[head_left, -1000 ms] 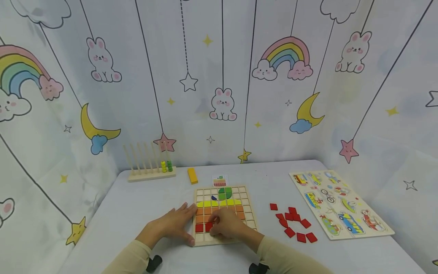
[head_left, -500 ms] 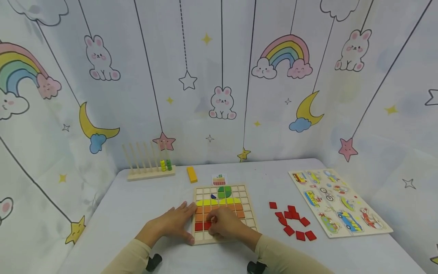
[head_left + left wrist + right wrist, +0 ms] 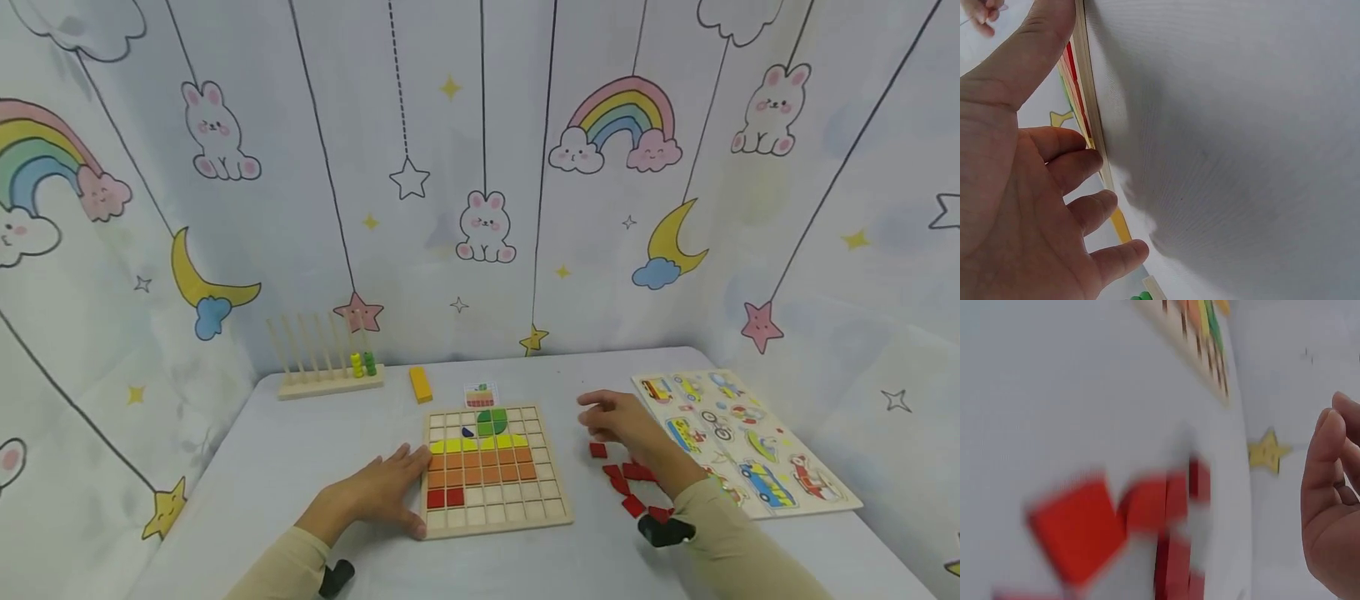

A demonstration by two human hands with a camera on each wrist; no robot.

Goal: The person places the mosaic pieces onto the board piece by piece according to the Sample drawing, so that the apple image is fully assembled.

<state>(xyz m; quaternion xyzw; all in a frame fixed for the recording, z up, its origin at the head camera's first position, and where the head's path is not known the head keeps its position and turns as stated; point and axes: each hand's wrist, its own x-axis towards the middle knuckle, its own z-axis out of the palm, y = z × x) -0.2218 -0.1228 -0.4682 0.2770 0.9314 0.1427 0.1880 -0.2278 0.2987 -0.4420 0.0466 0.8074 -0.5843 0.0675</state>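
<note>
**While the left hand steadies the board, the right hovers over the red tiles**

Where the table (image 3: 315, 467) meets the near left edge of the wooden grid board (image 3: 557, 515), the left hand (image 3: 378, 493) lies flat with its fingers straight and spread, thumb along the frame; the left wrist view shows the same, fingers released and touching the board's rim, grasping nothing; on the board sit a green and blue top, a yellow row, two orange rows and two red squares (image 3: 446, 497) at the left of the next row, the other cells bare; the right hand (image 3: 617, 419) is held above the table just right of the board, over the far end of the loose red tiles (image 3: 637, 483), fingers loosely curled and holding nothing that shows; the right wrist view is blurred, with red tiles below the hand and apart from it; a vehicle puzzle (image 3: 742, 442) lies to the right, a peg rack (image 3: 326, 379), a yellow block (image 3: 421, 384) and a small card (image 3: 480, 394) stand behind the board
</note>
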